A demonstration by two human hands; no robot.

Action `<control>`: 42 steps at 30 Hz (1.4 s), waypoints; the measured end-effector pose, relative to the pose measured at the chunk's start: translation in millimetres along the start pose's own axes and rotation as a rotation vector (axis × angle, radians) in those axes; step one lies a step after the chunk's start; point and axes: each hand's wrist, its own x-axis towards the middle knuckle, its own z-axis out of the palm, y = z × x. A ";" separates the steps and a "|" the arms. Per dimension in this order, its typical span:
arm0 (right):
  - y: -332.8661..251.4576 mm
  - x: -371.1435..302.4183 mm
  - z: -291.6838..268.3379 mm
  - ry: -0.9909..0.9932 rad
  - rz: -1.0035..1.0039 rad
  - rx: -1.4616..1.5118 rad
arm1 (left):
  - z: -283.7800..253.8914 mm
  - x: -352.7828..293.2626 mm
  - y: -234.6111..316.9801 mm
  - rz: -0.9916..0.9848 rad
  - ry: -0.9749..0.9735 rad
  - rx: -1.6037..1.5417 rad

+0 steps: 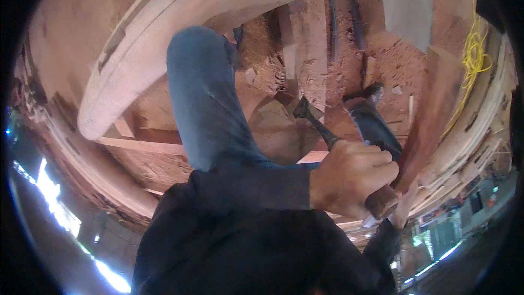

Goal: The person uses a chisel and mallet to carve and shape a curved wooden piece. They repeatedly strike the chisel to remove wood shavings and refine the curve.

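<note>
My left hand (352,177) comes in from the left across my body. Its fingers are wrapped round the wooden handle of a chisel (316,123), whose dark metal shank widens to a blade pointing up and to the left. The handle's butt end sticks out below the fist. Farther right, my right hand (403,210) is partly hidden behind that handle. It is closed on the lower end of a long reddish-brown wooden club (428,125), which is smeared by motion. Just what the chisel's tip touches is hard to make out.
A large curved pale timber (164,33) arches across the far side. My bent knee (202,82) rises at the middle left. Wood chips cover the reddish ground (393,65). A grey sheet (409,13) and a yellow cord (476,57) lie at the far right.
</note>
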 end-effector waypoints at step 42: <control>-114.9 -87.3 -70.9 0.333 -0.340 -0.456 | -31.2 6.5 -3.7 -0.092 0.019 0.044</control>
